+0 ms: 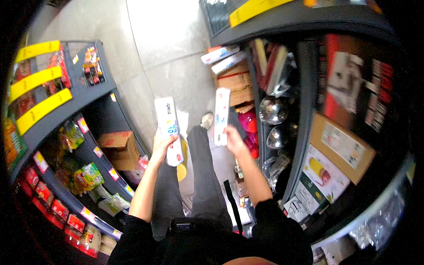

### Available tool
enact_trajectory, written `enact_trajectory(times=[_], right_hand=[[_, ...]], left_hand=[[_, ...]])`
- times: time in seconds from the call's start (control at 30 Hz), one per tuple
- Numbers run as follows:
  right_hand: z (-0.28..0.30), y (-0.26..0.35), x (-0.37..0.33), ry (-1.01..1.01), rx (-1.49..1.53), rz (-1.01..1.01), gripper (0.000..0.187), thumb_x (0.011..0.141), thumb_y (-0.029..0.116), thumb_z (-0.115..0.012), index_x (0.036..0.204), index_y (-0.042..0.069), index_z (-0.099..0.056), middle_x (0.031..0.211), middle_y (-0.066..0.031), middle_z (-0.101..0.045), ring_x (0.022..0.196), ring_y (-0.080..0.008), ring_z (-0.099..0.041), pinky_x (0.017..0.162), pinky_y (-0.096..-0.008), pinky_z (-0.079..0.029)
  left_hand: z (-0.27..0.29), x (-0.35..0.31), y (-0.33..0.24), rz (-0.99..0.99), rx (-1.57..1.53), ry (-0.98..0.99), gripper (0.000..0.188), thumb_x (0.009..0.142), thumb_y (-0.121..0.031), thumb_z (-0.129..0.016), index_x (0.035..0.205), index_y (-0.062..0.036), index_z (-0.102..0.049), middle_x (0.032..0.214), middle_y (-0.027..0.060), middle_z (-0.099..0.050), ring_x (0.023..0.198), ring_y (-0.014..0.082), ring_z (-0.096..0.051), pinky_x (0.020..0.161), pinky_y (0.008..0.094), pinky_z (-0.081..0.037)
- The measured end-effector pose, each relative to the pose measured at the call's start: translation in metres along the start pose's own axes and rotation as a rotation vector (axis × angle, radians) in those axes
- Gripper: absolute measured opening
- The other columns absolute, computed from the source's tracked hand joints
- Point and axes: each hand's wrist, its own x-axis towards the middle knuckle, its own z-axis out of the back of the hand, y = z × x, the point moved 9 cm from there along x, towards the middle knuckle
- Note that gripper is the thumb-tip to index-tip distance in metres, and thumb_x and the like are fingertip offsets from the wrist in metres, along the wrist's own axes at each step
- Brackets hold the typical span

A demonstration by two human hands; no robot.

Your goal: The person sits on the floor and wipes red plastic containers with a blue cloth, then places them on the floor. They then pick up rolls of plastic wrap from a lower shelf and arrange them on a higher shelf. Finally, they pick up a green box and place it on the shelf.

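On the far left, a dark shelving unit (95, 95) with yellow price strips (42, 110) carries green snack bags (88, 176) and red packets (59, 207), with a brown cardboard box (118, 148) on a lower tier near the floor. Moving right, the left hand (162, 145) is closed around a long white carton with blue print (169, 130), holding it upright over the grey floor (163, 48) of the aisle. Just beside it, the right hand (234, 139) grips a second white carton (221, 115) by its lower end, raised close to the right-hand shelves (304, 115). The step in hand looks like carrying a pair of cartons toward a shelf; placing them would call for a free slot. Similar white cartons (221, 54) lie atop stacked cardboard boxes (234, 84) ahead. To the right, shiny metal pots (273, 110), a flat brown parcel (342, 145) and printed boxes (322, 174) crowd the shelves, leaving little room.
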Motion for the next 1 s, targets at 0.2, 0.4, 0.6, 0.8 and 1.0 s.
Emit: enact_trajectory(times=[0.2, 0.4, 0.6, 0.8, 1.0], right_hand=[[-0.075, 0.0, -0.18, 0.127, -0.037, 0.113, 0.041, 0.08, 0.014, -0.061, 0.115, -0.002, -0.048, 0.086, -0.0134, -0.063, 0.069, -0.0204, -0.065, 0.063, -0.0316, -0.055], [-0.135, 0.075, -0.386, -0.116, -0.281, 0.57, 0.059, 0.083, 0.034, -0.071, 0.124, -0.001, -0.047, 0.1, -0.0109, -0.061, 0.084, -0.016, -0.062, 0.072, -0.0309, -0.052], [-0.107, 0.053, -0.605, -0.802, -0.548, 1.043, 0.061, 0.075, 0.034, -0.079, 0.118, -0.001, -0.054, 0.108, -0.0096, -0.058, 0.095, -0.0164, -0.056, 0.083, -0.0306, -0.046], [-0.094, -0.016, -0.802, -1.427, -0.484, 1.434, 0.064, 0.068, 0.022, -0.082, 0.122, 0.001, -0.053, 0.109, -0.0115, -0.055, 0.102, -0.0224, -0.055, 0.087, -0.0326, -0.045], [-0.06, -0.096, -0.929, -1.998, -0.674, 1.585, 0.067, 0.065, -0.006, -0.073, 0.127, 0.001, -0.048, 0.124, -0.0126, -0.053, 0.117, -0.025, -0.051, 0.099, -0.0362, -0.04]], left_hand=[[0.015, -0.095, -0.133, -0.27, 0.123, 0.039, 0.052, 0.068, -0.021, -0.072, 0.111, -0.0018, -0.05, 0.085, 0.0035, -0.058, 0.063, 0.011, -0.053, 0.058, 0.0239, -0.045], [-0.008, -0.152, -0.261, -0.615, 0.498, 0.22, 0.06, 0.065, -0.021, -0.075, 0.113, -0.0034, -0.043, 0.091, 0.0064, -0.055, 0.072, 0.0159, -0.055, 0.06, 0.0306, -0.048], [-0.126, -0.289, -0.361, -0.962, 0.726, 0.434, 0.065, 0.061, -0.011, -0.073, 0.117, -0.0017, -0.042, 0.095, 0.0114, -0.056, 0.081, 0.0212, -0.056, 0.076, 0.0351, -0.048], [-0.244, -0.441, -0.373, -1.45, 0.844, 0.734, 0.071, 0.058, -0.012, -0.077, 0.121, 0.001, -0.049, 0.11, 0.019, -0.057, 0.102, 0.0314, -0.056, 0.089, 0.0395, -0.045], [-0.358, -0.65, -0.341, -2.127, 0.737, 0.941, 0.081, 0.051, -0.008, -0.073, 0.128, 0.0015, -0.048, 0.118, 0.0185, -0.056, 0.108, 0.0363, -0.054, 0.092, 0.0415, -0.043]])
